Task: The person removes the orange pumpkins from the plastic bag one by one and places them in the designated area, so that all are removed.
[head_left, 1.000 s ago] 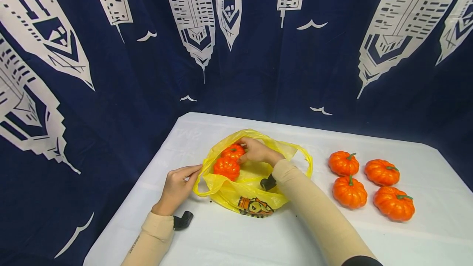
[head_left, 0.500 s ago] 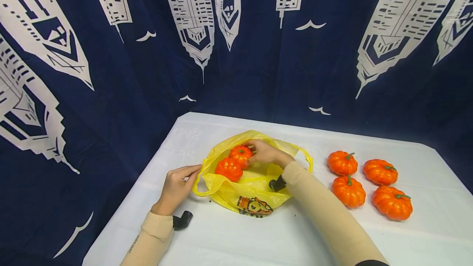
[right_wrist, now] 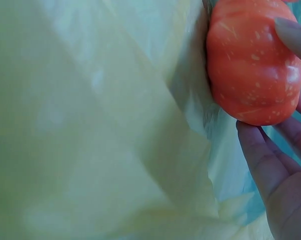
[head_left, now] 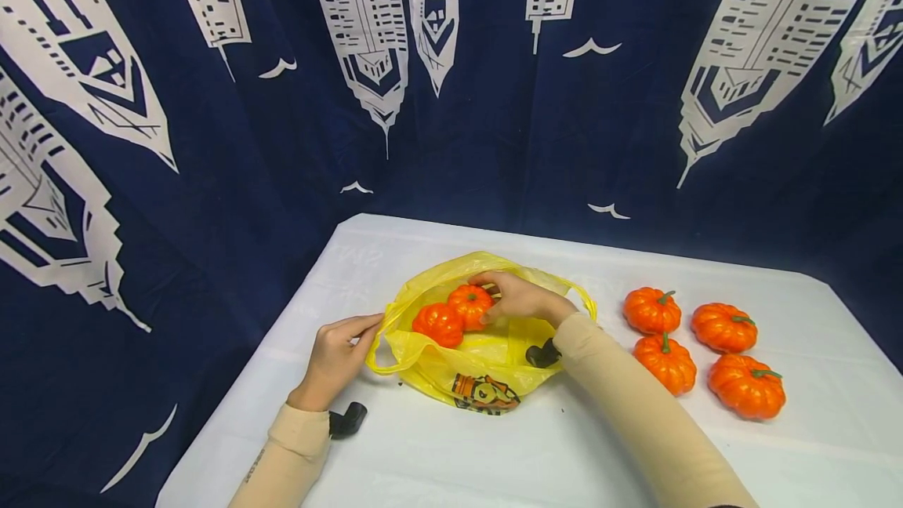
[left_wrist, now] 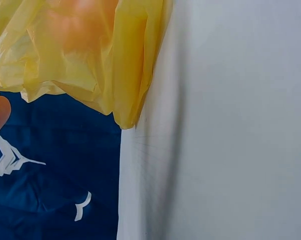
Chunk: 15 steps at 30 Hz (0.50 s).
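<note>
A yellow plastic bag [head_left: 423, 375] lies on the table with its mouth spread wide. At its left rim, by the handle loop, my left hand [head_left: 333, 359] pinches the plastic between thumb and fingers. Reaching in from the right, my right hand [head_left: 520, 298] grips a small orange pumpkin [head_left: 469, 306] inside the bag. In the right wrist view the thumb lies on one side of this pumpkin [right_wrist: 255, 65] and the fingers on the other. A second pumpkin [head_left: 436, 325] rests against it on the left, also in the bag. The left wrist view shows the bag's outside [left_wrist: 65, 75].
Several orange pumpkins [head_left: 746, 387] with green stems stand together on the right of the white table [head_left: 458, 453]. Black wrist cameras stick out below each wrist, the left one [head_left: 349, 419] over the table, the right one inside the bag. A dark blue curtain [head_left: 487, 155] hangs behind.
My right hand has drawn back to the right inside the bag, and the gripped pumpkin has moved right and nearer with it. The left hand keeps its place at the rim.
</note>
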Motion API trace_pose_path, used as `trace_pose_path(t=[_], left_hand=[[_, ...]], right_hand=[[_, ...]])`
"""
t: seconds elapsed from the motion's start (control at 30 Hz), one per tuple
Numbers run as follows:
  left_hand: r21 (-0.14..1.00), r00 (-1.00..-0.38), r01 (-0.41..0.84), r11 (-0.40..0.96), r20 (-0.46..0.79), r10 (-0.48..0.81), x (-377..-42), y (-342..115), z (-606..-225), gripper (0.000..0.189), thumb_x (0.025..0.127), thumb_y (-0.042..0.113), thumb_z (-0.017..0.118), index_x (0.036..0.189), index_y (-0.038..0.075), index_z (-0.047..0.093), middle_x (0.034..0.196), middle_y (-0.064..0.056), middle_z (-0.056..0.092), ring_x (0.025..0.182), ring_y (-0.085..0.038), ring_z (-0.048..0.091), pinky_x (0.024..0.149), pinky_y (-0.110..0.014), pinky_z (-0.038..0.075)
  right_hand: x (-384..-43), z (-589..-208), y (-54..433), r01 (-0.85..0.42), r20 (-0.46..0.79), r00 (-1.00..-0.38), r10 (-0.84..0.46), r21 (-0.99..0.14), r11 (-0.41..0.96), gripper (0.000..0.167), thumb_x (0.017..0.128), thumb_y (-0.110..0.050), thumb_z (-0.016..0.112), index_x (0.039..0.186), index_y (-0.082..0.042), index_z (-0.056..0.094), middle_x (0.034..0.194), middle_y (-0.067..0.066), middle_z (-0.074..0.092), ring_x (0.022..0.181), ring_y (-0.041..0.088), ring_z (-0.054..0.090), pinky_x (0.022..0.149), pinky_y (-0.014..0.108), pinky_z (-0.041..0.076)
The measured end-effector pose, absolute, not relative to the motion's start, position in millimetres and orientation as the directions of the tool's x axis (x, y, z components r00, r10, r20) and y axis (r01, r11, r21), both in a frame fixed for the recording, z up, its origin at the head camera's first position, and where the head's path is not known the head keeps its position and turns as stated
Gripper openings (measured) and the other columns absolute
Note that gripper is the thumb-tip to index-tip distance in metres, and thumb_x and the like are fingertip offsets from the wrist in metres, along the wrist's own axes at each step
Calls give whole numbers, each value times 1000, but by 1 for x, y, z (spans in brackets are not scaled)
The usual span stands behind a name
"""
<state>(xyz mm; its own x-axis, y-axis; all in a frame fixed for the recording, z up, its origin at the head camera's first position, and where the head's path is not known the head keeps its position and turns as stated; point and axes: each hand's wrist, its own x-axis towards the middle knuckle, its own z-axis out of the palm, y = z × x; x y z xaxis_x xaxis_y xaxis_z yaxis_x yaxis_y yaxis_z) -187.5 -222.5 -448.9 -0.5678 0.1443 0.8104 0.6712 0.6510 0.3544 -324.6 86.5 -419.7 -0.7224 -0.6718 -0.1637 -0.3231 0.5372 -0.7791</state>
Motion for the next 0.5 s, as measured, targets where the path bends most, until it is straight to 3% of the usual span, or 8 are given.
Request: trace_pose_path(t=[0.5], left_hand=[[349,-562,676,649,813,149,-188,-222,-449,28,70,-17,80,95,-5,78,89,-16,78,79,-27,77,67,-28,63]], right_hand=[[-318,-418,103,-298,-232,-697,-679,-767,568,72,81,-8,80,145,-13,48,153,15,44,138,37,45,117,52,41]])
